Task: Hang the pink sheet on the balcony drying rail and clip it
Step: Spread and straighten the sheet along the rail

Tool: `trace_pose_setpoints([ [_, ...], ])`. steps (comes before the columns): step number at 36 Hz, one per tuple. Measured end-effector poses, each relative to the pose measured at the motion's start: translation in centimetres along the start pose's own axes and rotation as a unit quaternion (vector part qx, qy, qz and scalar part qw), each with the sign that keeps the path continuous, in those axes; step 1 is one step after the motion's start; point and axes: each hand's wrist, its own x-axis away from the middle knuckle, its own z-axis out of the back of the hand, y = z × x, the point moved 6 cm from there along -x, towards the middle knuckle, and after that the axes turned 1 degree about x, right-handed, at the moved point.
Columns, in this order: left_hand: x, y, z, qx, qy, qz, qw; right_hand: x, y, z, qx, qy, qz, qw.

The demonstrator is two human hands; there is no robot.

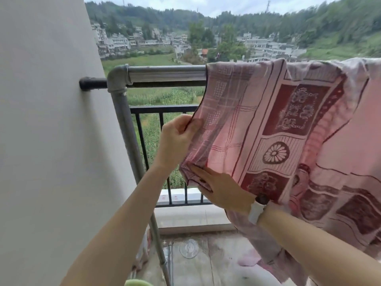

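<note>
The pink sheet (pixel 278 124), patterned with dark red squares and flowers, is draped over the grey metal drying rail (pixel 165 73) and hangs down to the right. My left hand (pixel 177 139) pinches the sheet's left edge about halfway down. Below it, my right hand (pixel 222 193), a white watch on its wrist, lies with straight fingers against the lower left corner of the cloth. No clip shows in this view.
A white wall (pixel 47 131) stands close on the left, with the rail's grey upright post (pixel 132 141) beside it. Behind the rail runs a black balcony railing (pixel 162 109). On the concrete floor lie a round drain cover (pixel 189 248) and a pink item (pixel 248 261).
</note>
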Motion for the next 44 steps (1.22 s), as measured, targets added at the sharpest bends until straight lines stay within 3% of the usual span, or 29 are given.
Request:
trace_pose_setpoints([
  [6,1.9,-3.0,-0.1,-0.053,0.059,0.003,0.997,2.1,1.6,-1.2,0.063,-0.140,-0.011,0.988],
  [12,7.1,-10.1,1.9,-0.084,0.079,0.079,0.990,5.5,3.7,-3.1,-0.019,-0.188,-0.073,0.979],
  [17,11.6,-16.2,5.3,-0.187,0.100,0.182,0.960,5.5,2.8,-0.4,-0.058,-0.057,-0.078,0.994],
  [22,14.5,-19.1,7.0,-0.310,0.049,0.231,0.921,4.9,2.4,1.1,-0.087,0.025,-0.072,0.993],
  [24,14.1,-18.6,6.8,-0.289,0.036,0.230,0.929,4.5,1.8,1.6,-0.084,0.053,-0.057,0.993],
  [27,12.5,-16.1,5.5,-0.150,0.011,0.257,0.955,3.8,0.8,2.3,-0.074,0.093,-0.045,0.992],
  [33,6.4,-7.7,3.0,0.013,-0.019,0.156,0.987,1.1,0.0,4.4,-0.062,0.163,-0.044,0.984],
  [39,3.9,-1.8,0.9,0.033,0.002,0.027,0.999,-0.1,-0.1,6.1,0.000,0.251,-0.033,0.968],
  [44,5.0,-1.8,-0.1,-0.020,0.008,0.007,1.000,0.1,-0.2,6.9,0.004,0.288,-0.020,0.958],
])
